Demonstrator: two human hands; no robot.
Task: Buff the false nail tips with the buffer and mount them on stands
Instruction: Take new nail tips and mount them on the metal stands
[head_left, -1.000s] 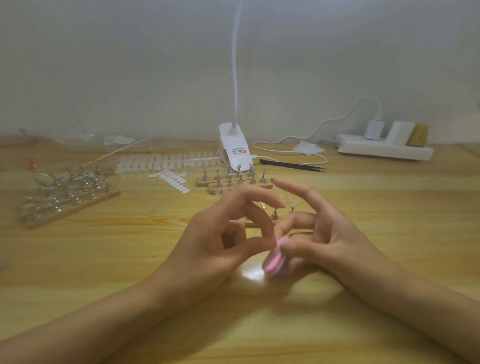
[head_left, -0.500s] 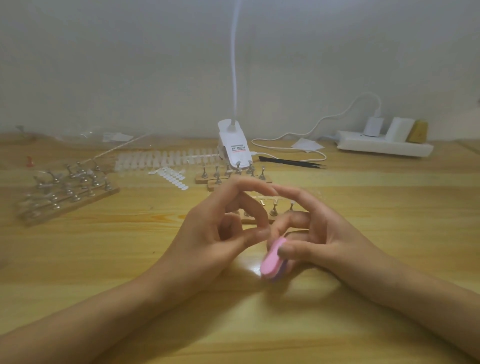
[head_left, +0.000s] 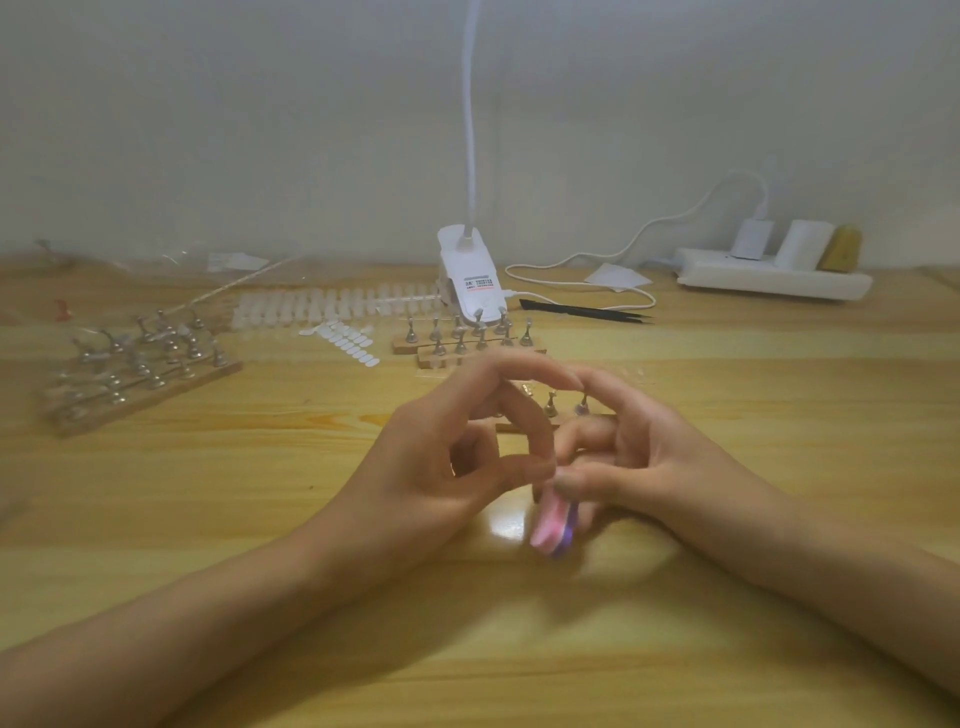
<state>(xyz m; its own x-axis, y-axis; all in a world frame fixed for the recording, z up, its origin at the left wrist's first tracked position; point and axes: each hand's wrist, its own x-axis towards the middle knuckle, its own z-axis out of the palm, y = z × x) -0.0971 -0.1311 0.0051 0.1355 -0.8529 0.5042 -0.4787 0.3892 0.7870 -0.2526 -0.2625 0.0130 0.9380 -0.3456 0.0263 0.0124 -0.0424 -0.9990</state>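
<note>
One pink and purple oval foam buffer (head_left: 551, 527) is sitting pinched in the right hand (head_left: 644, 457), low over the pale wooden table (head_left: 260, 493). The left hand (head_left: 441, 462) is pressing thumb to fingertip just beside the buffer; whether a nail tip is between them, I cannot tell. Behind the buffer, two wooden strips of metal stands (head_left: 467, 340) are lying beside one white clip lamp (head_left: 470, 278), with one black tweezers (head_left: 587, 312) further right.

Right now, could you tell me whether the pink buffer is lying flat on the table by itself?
No, the pink buffer is held in the right hand, close against the left hand.
</note>
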